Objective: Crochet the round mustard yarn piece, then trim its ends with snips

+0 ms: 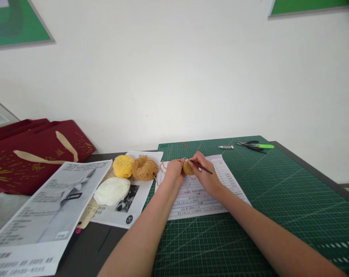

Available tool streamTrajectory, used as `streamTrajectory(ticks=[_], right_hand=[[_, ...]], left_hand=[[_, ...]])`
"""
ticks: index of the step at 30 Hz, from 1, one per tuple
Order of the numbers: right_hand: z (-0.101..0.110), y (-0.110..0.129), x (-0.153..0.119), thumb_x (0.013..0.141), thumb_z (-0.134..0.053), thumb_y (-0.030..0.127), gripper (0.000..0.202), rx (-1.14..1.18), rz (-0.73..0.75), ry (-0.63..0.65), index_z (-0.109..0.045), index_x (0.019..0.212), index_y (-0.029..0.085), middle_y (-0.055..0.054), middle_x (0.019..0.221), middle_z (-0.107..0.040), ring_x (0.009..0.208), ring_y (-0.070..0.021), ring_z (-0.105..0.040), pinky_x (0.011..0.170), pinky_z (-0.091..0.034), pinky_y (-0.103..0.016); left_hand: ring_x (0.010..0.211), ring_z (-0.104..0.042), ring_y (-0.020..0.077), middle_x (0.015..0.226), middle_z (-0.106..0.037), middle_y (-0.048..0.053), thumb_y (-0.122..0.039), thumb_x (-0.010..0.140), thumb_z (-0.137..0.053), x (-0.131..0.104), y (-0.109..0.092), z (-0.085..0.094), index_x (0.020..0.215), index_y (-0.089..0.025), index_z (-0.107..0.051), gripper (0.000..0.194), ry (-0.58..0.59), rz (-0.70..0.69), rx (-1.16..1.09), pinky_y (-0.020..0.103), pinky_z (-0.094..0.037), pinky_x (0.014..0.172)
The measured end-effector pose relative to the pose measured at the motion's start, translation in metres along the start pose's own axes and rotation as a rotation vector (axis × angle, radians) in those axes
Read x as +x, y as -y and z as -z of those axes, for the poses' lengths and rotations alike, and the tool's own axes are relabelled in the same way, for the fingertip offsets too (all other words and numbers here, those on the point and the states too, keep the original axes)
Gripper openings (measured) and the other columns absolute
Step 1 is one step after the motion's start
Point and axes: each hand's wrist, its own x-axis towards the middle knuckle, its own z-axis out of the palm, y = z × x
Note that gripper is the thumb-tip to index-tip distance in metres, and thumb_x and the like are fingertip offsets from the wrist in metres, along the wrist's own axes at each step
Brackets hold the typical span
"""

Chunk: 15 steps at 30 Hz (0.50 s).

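Over a printed sheet (203,200), my left hand (176,169) pinches the edge of a small mustard-brown crocheted piece (188,168). My right hand (205,171) is closed around a dark-handled crochet hook (202,167), whose tip is at the top of the piece, between the hands. A strand of brown yarn (162,166) runs from near my left hand toward a brown yarn ball (145,168) on the left. Beside that ball sit a yellow ball (123,166) and a white ball (112,191). My left fingertips are partly hidden.
The green cutting mat (278,207) bears a small tube (226,147), pliers (251,146), a bright green tool (265,146) and a thin red stick (185,145) at the back. Papers (56,207) and dark red gift bags (47,150) lie at the left, before a white wall.
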Motion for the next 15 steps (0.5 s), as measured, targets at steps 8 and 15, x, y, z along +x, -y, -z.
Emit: streamTrajectory(ticks=[8, 15], right_hand=[[0.014, -0.025, 0.018, 0.097, -0.061, 0.037, 0.033, 0.417, -0.189, -0.003, -0.061, 0.123, 0.017, -0.008, 0.117, -0.067, 0.095, -0.0201, -0.069, 0.080, -0.060, -0.040], [0.019, -0.038, 0.023, 0.097, -0.062, 0.036, 0.031, 0.680, -0.345, 0.151, -0.062, 0.122, 0.017, -0.009, 0.121, -0.066, 0.099, -0.0212, -0.068, 0.083, -0.059, -0.041]], left_hand=[[0.092, -0.069, 0.0220, 0.116, -0.068, 0.009, -0.030, 0.095, -0.064, -0.019, -0.023, 0.008, 0.121, -0.016, -0.063, 0.030, 0.189, -0.131, 0.083, 0.041, -0.060, 0.076], [0.095, -0.068, 0.0219, 0.117, -0.068, 0.009, -0.028, 0.095, -0.064, -0.032, -0.022, -0.001, 0.116, -0.018, -0.066, 0.024, 0.284, -0.417, 0.304, 0.041, -0.059, 0.080]])
